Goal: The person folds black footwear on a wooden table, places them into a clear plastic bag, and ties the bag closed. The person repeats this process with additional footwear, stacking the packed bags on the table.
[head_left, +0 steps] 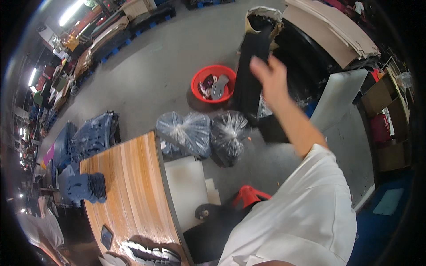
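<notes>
My right hand (271, 82) reaches far forward at the end of a bare forearm and white sleeve, blurred by motion. The thumb points away to the left, but the other fingers are too smeared to read. In the picture it overlaps the edge of a tall black sheet or roll (250, 82); whether it touches this I cannot tell. Left of the black piece, a red basin (197, 94) on the floor holds a grey sole-shaped piece (218, 87) and several small dark and pinkish items. My left hand is out of view.
A wooden table (133, 177) at the left bears a stack of dark blue pieces (87, 187) and a phone (106, 237). Tied plastic bags (185, 131) stand on the floor beyond it. A red stool-like object (249, 195) is below my arm. Large sheets (330, 29) lean at far right.
</notes>
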A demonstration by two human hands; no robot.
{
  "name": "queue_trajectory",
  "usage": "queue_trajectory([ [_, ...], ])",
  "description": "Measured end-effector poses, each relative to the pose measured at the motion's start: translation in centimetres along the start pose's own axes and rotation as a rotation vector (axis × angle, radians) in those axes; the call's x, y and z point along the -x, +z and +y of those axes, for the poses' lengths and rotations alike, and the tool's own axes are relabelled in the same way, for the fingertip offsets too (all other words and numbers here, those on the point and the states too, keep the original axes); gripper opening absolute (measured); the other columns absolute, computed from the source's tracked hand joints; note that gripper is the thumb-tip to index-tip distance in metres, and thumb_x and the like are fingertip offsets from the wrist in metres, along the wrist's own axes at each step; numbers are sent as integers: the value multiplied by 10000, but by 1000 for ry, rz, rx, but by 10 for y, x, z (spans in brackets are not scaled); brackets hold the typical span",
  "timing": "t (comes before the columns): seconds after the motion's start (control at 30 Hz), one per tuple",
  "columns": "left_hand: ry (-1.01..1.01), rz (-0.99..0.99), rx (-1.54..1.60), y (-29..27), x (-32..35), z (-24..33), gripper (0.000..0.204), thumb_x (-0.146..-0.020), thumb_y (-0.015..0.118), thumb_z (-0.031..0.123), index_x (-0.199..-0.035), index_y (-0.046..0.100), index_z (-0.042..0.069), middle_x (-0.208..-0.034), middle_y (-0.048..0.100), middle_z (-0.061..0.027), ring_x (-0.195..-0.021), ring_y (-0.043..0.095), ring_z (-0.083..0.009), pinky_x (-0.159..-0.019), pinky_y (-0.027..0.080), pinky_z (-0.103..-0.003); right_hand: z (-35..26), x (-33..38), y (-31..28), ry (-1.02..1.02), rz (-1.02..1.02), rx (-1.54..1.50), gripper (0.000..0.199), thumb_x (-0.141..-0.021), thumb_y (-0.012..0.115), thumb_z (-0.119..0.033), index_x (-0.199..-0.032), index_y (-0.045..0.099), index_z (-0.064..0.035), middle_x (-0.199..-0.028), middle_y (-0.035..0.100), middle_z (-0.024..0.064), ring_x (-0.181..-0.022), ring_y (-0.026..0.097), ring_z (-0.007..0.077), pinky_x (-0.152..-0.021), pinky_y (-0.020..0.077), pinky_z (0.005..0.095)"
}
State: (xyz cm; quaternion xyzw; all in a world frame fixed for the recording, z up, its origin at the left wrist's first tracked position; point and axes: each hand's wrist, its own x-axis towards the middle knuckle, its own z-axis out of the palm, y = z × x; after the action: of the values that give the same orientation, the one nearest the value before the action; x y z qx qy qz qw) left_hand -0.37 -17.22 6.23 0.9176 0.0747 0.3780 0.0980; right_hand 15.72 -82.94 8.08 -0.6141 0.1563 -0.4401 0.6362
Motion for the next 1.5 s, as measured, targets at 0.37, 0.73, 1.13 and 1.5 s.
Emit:
queue_trajectory([
  [0.37, -59, -48, -69, 18, -15, 19, 272, -872, 642, 31, -1126, 574, -37, -1071, 616, -187, -970, 605, -278, -859, 522, -381, 244, -78, -47, 387, 97, 242, 419, -844, 663, -314, -1092, 530, -4, -779, 615, 107, -565, 584, 196, -476, 491, 352],
  [0.73, -13, 101, 54, -37, 2, 9, 181, -924, 591, 74, -1079, 601, -19, -1034, 636, -165, -951, 621, -272, -829, 535, -378, 213, 204, 54, 810, -763, 147, 210, -888, 629, -164, -1012, 626, 6, -807, 666, 84, -628, 612, 131, -575, 508, 285],
  [1.13, -71, 277, -325, -154, 95, 43, 175, -822, 554, -46, -963, 655, -25, -917, 667, -157, -738, 668, -261, -639, 537, -310, 40, 280, 178, 222, -990, -225, 208, -974, 495, -118, -1059, 614, 29, -772, 626, 62, -724, 612, 131, -685, 511, 284],
  [1.5, -361, 272, -309, -261, 108, 9, 292, -833, 592, 0, -1122, 613, -24, -873, 659, -131, -705, 655, -183, -649, 520, -266, -57, 447, 234, 253, -1650, -497, 157, -954, 541, -89, -1017, 634, 20, -707, 631, 56, -660, 597, 98, -621, 453, 215],
])
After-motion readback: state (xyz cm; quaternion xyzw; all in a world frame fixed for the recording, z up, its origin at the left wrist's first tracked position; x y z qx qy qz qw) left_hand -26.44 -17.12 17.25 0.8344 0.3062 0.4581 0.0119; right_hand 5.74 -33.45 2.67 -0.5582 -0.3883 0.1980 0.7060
